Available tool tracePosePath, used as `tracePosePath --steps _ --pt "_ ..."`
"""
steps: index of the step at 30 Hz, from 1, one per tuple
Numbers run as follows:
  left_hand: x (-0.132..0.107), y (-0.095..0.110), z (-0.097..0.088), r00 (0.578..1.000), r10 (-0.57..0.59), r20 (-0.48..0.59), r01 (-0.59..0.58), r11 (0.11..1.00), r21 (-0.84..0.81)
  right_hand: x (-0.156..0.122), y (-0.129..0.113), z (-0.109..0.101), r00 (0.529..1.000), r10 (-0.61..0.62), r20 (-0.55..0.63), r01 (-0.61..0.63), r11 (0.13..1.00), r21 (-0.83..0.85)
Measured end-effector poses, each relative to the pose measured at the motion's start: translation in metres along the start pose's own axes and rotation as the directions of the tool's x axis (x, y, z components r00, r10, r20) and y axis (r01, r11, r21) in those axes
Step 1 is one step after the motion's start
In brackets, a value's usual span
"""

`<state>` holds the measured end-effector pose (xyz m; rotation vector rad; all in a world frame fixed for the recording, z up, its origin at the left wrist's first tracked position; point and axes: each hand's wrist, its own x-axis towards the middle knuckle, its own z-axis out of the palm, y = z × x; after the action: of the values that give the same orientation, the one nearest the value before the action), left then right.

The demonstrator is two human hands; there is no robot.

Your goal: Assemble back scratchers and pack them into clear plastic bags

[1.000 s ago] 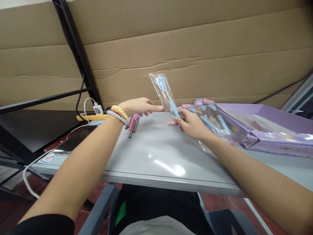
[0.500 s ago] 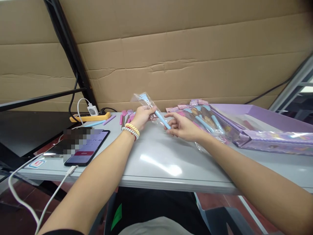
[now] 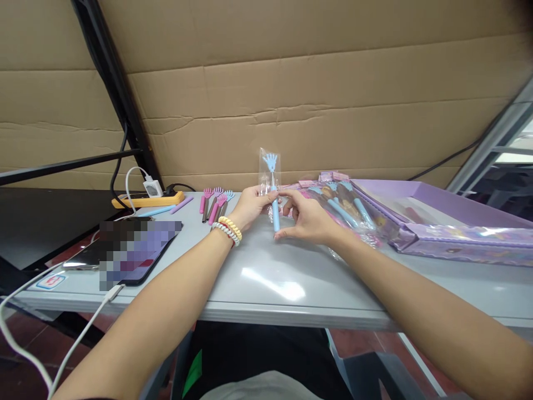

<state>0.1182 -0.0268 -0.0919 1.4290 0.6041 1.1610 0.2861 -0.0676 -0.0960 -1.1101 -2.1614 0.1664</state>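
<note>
A light blue back scratcher (image 3: 275,214) with a hand-shaped head stands nearly upright above the table, its upper part inside a clear plastic bag (image 3: 265,169). My left hand (image 3: 252,206) pinches it around the middle through thumb and fingers. My right hand (image 3: 306,218) is curled at the handle's other side, the thumb by its lower end and the index finger close to my left thumb. On the left lie several loose back scratchers (image 3: 214,210), pink, purple and blue. To the right is a pile of bagged back scratchers (image 3: 345,205) with pink header cards.
A purple box (image 3: 462,236) stands open at the right. Two phones, one a dark phone (image 3: 141,278), lie at the left with white cables. Behind them are a yellow power strip (image 3: 166,201) and blue and purple sticks. A cardboard wall (image 3: 291,83) closes off the back.
The back scratcher has turned from slanting left to nearly upright and shifted right. My left hand moved slightly right with it; my right thumb stays by the handle's lower end.
</note>
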Motion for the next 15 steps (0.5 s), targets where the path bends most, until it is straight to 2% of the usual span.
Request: tracePosePath --steps 8,15 --pt "-0.003 -0.006 0.015 1.0 -0.009 0.015 0.01 0.998 -0.055 -0.001 0.003 0.005 0.997 -0.008 -0.073 0.008 1.0 0.006" --pt "-0.011 0.004 0.015 0.983 -0.171 0.062 0.17 0.985 0.013 0.0 -0.003 0.0 0.99 0.084 -0.117 -0.08 0.996 0.042"
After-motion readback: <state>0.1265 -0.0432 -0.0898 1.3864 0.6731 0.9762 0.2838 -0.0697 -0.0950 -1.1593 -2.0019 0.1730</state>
